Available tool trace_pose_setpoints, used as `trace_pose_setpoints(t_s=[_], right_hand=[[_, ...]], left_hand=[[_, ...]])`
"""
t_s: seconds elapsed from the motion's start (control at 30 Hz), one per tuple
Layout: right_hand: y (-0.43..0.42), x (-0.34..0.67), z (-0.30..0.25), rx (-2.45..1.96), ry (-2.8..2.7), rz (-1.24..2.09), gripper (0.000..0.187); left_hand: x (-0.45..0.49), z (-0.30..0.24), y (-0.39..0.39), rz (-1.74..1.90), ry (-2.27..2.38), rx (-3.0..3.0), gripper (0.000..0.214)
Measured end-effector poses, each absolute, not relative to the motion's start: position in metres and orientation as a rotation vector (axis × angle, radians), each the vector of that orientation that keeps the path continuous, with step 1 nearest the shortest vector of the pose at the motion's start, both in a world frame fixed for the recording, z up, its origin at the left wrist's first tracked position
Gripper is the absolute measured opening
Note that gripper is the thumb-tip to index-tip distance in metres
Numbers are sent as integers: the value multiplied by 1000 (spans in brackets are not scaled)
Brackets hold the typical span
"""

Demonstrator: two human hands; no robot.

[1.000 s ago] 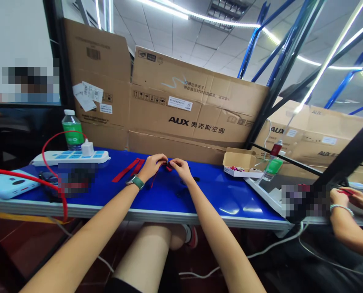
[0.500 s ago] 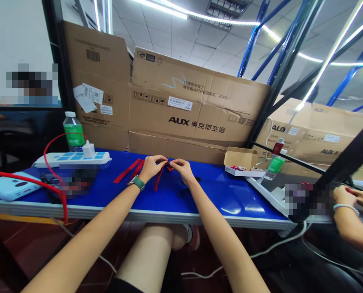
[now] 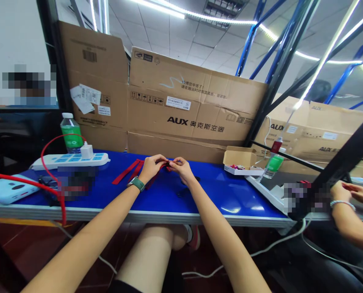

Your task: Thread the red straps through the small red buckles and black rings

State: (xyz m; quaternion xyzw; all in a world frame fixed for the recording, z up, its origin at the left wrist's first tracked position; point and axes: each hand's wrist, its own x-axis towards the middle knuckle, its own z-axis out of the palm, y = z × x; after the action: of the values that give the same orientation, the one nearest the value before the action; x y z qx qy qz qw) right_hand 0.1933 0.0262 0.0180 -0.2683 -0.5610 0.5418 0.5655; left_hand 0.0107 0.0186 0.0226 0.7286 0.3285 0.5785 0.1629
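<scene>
My left hand [image 3: 151, 168] and my right hand [image 3: 181, 169] meet above the blue table [image 3: 218, 195], fingertips almost touching. Both pinch a small dark piece [image 3: 168, 163] joined to a thin red strap [image 3: 128, 171]. The strap's loose lengths lie on the table to the left, and another short red end shows just right of the fingers. My fingers hide most of the dark piece, so I cannot tell what it is. A green-strapped watch [image 3: 136, 184] sits on my left wrist.
A white power strip [image 3: 69, 161] with a charger and red cable, a green-labelled water bottle [image 3: 71, 134], and a pale blue pouch [image 3: 12, 189] stand at left. A small open carton [image 3: 239, 160] stands at right. A co-worker's hands [image 3: 349, 193] work farther right.
My hands have drawn slightly closer together. The red strap end that hung below my fingers is now less visible. The view has shifted slightly.
</scene>
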Motion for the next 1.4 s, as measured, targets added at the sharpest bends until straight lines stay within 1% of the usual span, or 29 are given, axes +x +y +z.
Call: trace_pose_setpoints(t_s=[0.13,0.3,0.5,0.63,0.7,0.83,0.87,0.93,0.97,1.03,1.1,1.2,1.27,1.3,1.4], right_hand=[[21,191,20,-612,-1314,1368,51],[21,190,18,-604,-1325,1471,51],[29,191,20,-566,-1251,1361,47],[30,191,21,-610,-1261,1359,42],[28,191,21,-608,-1303,1357,45],[25,194,20,-633,-1484,1297,58],[24,195,19,-652,-1522,1280,60],[24,197,19,-693,-1572,1259,62],[25,197,19,-718,-1589,1240,62],[27,200,19,-770,-1618,1163,62],[31,203,20,-809,-1629,1030,57],[39,210,20,-846,-1632,790,31],[44,213,21,-866,-1655,690,20],[45,214,20,-876,-1668,673,19],[48,216,20,-908,-1673,700,26]], left_hand=[[10,22,18,1617,991,2201,9],[10,20,20,1518,999,2354,10],[6,23,27,1797,1108,2230,7],[4,23,27,1817,1144,2170,6],[5,23,24,1794,1105,2228,10],[8,21,20,1611,952,2398,32],[8,20,20,1543,931,2439,32],[7,20,21,1444,934,2487,23],[6,20,22,1439,962,2487,19],[2,21,25,1504,1042,2447,17],[-3,21,28,1605,1131,2391,19],[-9,19,33,1701,1270,2354,19],[-11,18,35,1702,1317,2355,20],[-11,17,35,1693,1319,2357,21],[-11,18,35,1696,1323,2351,23]])
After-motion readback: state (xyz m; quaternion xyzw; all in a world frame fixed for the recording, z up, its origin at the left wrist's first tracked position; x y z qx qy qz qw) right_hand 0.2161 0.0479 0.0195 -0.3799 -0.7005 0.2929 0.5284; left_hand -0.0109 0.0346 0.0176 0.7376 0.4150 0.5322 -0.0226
